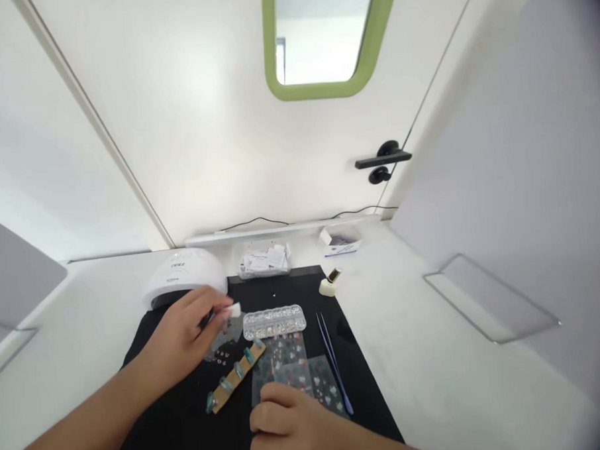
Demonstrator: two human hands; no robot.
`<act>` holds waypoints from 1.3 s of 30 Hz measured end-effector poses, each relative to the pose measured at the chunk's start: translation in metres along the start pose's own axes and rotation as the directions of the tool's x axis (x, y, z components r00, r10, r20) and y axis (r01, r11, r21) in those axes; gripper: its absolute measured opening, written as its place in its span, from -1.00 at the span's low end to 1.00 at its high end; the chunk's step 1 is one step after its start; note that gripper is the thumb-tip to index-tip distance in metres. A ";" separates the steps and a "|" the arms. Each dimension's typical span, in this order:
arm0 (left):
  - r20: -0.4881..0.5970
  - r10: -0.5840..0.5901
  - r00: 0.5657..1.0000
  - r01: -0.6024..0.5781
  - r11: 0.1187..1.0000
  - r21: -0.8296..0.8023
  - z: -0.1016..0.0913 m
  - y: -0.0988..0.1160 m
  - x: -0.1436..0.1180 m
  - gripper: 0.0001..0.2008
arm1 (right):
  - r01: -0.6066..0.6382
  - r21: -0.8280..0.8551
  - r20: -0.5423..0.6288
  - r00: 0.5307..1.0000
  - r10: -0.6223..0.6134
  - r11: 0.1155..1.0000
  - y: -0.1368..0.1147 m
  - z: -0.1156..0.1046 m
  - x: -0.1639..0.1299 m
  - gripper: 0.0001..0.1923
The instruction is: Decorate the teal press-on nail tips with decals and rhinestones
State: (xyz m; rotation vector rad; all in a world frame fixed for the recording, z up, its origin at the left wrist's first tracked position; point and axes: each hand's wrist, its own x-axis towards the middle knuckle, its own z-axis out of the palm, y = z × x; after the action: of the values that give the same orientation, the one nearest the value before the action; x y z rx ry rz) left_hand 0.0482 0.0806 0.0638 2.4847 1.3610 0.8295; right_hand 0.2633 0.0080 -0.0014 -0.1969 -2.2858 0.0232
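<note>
My left hand (188,333) is closed, pinching a small white piece (235,310) between thumb and fingertips, just left of a clear compartment box (274,322) full of tiny sparkly bits. My right hand (293,424) is curled in a fist at the lower edge of the clear sheets; whether anything is inside cannot be made out. Between the hands, a tan strip (233,379) lies slanted, carrying several teal nail tips (239,370). Clear sheets with small decorations (288,355) spread below the box. Blue tweezers (334,363) rest to the right of them.
A black mat (179,416) covers the middle of the white table (409,353). Behind it stand a white nail lamp (185,273), a clear container of white packets (265,258) and a small open box (340,239). A polish bottle (329,285) stands at the mat's right back corner.
</note>
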 end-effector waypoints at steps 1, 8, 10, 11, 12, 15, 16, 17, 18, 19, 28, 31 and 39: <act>-0.004 -0.028 1.000 0.028 0.999 0.033 0.000 0.003 0.018 -0.82 | -0.024 -0.008 -0.015 1.000 0.023 1.000 0.002 0.003 -0.001 -0.65; 0.128 -0.254 0.959 0.229 0.956 0.186 0.045 -0.026 0.143 -0.68 | 0.072 -0.069 -0.076 0.994 -0.077 0.995 0.008 0.011 -0.004 -0.63; 0.125 -0.285 0.950 0.256 0.945 0.205 0.052 -0.034 0.155 -0.68 | 0.063 -0.068 -0.069 0.995 -0.068 0.996 0.008 0.010 -0.005 -0.63; 0.107 -0.295 0.950 0.268 0.940 0.211 0.051 -0.037 0.157 -0.68 | 0.043 -0.063 -0.062 0.997 -0.047 0.997 0.008 0.009 -0.006 -0.63; 0.082 -0.301 0.950 0.278 0.936 0.215 0.046 -0.039 0.156 -0.68 | 0.026 -0.055 -0.055 0.998 -0.029 0.998 0.008 0.009 -0.008 -0.62; -0.001 -0.310 0.951 0.303 0.928 0.215 0.022 -0.043 0.142 -0.69 | -0.020 -0.028 -0.018 1.000 0.020 0.999 0.005 0.008 -0.009 -0.62; -0.019 -0.311 0.950 0.308 0.927 0.213 0.013 -0.044 0.134 -0.68 | -0.025 -0.013 -0.010 1.000 0.025 1.000 0.004 0.007 -0.009 -0.63; -0.025 -0.319 0.947 0.317 0.925 0.209 0.005 -0.045 0.125 -0.68 | -0.031 0.004 -0.008 0.999 0.031 1.000 0.004 0.006 -0.009 -0.64; -0.023 -0.335 0.942 0.332 0.920 0.207 -0.003 -0.046 0.115 -0.68 | -0.042 0.018 -0.016 0.999 0.043 0.999 0.003 0.005 -0.008 -0.66; -0.012 -0.358 0.933 0.353 0.913 0.206 -0.009 -0.046 0.103 -0.67 | -0.057 0.027 -0.029 0.998 0.058 0.998 0.002 0.003 -0.007 -0.66; 0.161 -0.476 0.865 0.451 0.877 0.168 -0.007 -0.052 -0.037 -0.68 | -0.019 -0.025 -0.119 0.993 0.016 0.999 -0.001 0.000 -0.002 -0.59; 0.166 -0.464 0.870 0.444 0.884 0.146 -0.004 -0.057 -0.083 -0.68 | 0.029 -0.055 -0.147 0.989 -0.036 0.998 -0.008 -0.010 0.004 -0.60; 0.223 -0.412 0.883 0.396 0.911 0.114 0.004 -0.021 -0.137 -0.66 | 0.044 -0.103 -0.215 0.974 -0.065 0.994 -0.021 -0.076 0.012 -0.72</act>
State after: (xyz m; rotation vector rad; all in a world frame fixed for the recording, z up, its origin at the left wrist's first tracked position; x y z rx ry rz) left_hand -0.0228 -0.0198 -0.0003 2.1325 1.7456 0.3798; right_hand 0.3091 -0.0145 0.0594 -0.1778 -2.0730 -0.1331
